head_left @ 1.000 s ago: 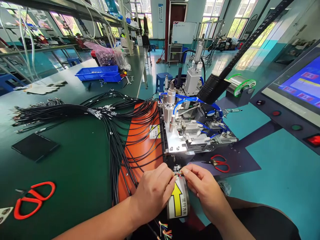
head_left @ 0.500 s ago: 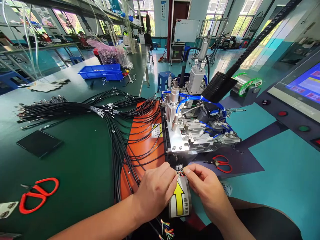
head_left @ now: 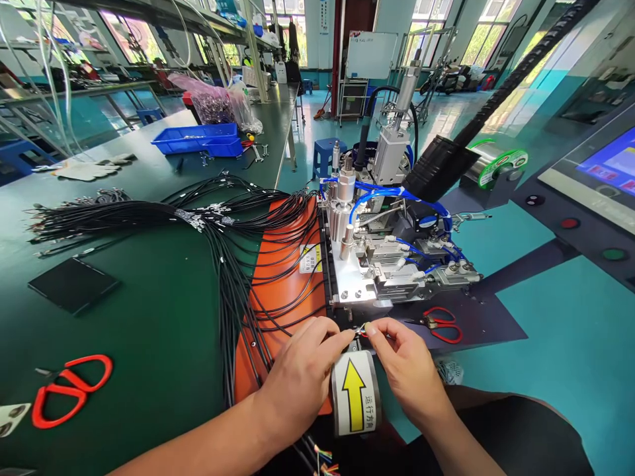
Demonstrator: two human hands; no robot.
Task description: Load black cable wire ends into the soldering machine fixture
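Note:
Just in front of the metal machine (head_left: 387,258), my two hands meet over the end of a cable. My left hand (head_left: 307,373) is closed, thumb and forefinger pinching the cable end; most of the cable is hidden behind the hand. Between the fingertips show thin coloured wires (head_left: 361,330). My right hand (head_left: 407,370) pinches the tips of these wires between thumb and forefinger. Directly below sits a round housing (head_left: 354,393) with a yellow arrow label. Beneath my left forearm, other stripped cable ends (head_left: 325,456) fan out their coloured wires.
Black cables (head_left: 228,277) spread over the green mat and an orange panel (head_left: 282,264). Red-handled scissors (head_left: 74,390) lie at left, small red-handled snips (head_left: 441,324) at right. A solder spool (head_left: 499,162), a control panel (head_left: 595,205) and a blue bin (head_left: 198,140) stand around.
My left thumb has stretched forward toward the wires, and both hands have shifted slightly up off the arrow label, showing more of it. The whole view has moved a little.

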